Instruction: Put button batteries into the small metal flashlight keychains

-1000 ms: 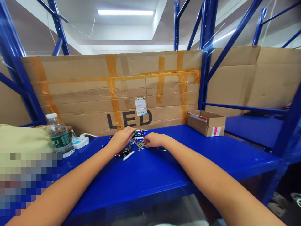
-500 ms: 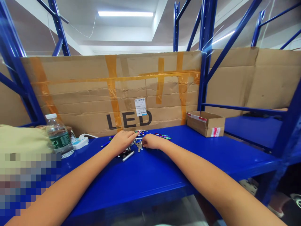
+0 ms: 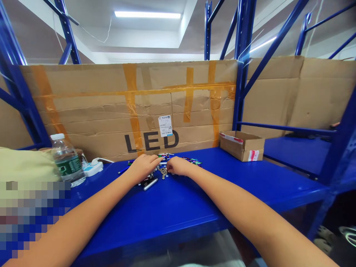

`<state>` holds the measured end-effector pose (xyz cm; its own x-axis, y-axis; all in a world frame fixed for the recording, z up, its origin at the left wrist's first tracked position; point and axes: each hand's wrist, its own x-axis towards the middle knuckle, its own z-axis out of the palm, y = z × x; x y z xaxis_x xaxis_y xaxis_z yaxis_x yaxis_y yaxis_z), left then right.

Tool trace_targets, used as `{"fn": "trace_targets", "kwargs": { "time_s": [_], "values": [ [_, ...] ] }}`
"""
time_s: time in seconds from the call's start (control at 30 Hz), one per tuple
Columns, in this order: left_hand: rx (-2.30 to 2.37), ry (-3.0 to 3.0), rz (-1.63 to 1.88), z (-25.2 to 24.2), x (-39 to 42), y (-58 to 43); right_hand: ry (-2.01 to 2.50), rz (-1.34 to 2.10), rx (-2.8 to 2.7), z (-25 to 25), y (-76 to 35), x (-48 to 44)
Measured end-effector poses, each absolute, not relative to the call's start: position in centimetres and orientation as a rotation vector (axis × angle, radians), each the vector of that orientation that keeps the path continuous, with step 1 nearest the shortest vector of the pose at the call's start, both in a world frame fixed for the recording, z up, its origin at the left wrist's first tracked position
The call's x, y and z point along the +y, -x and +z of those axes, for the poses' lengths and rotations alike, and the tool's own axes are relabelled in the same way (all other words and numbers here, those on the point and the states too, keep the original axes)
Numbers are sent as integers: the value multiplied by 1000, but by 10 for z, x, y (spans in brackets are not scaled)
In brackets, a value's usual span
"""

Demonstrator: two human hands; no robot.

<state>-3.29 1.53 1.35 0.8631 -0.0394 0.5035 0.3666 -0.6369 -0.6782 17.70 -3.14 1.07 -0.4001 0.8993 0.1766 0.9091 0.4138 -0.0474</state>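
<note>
My left hand (image 3: 144,167) lies palm down over the left side of a small heap, its fingers stretched toward the right. Opposite it, my right hand (image 3: 178,166) is closed, fingertips bent down beside a pile of small silvery round discs (image 3: 163,173). Whatever its fingers pinch is hidden. In front of the left hand lies a silver tube (image 3: 150,184) with darker slim pieces beside it. Thin multicoloured sticks (image 3: 195,161) lie behind the right hand, and more small pieces (image 3: 166,154) show behind both hands.
On the left stand a clear water bottle (image 3: 68,161) and a white power strip (image 3: 93,168), near a pale yellow cloth (image 3: 27,165). A small open carton (image 3: 251,148) sits at the back right of the blue shelf (image 3: 172,215). Large cardboard (image 3: 111,115) closes off the back.
The whole view has shifted slightly, so things appear a little further left. Both hands stay at the heap, with only a slight movement of the right fingers.
</note>
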Motion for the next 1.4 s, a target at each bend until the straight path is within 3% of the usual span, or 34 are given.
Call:
{"fn": "trace_targets", "kwargs": {
  "time_s": [0.5,0.73,0.97,1.4],
  "values": [
    [-604,2453,-1012,3,10,27,968,133,-2008,13,-164,-28],
    [-593,2565,-1221,3,13,28,941,372,-1850,18,-155,-36],
    [-630,2483,-1192,3,14,31,997,389,-1786,13,-153,-34],
    [-520,2348,-1245,2,13,34,963,737,-1581,10,-145,-35]
  ]
}}
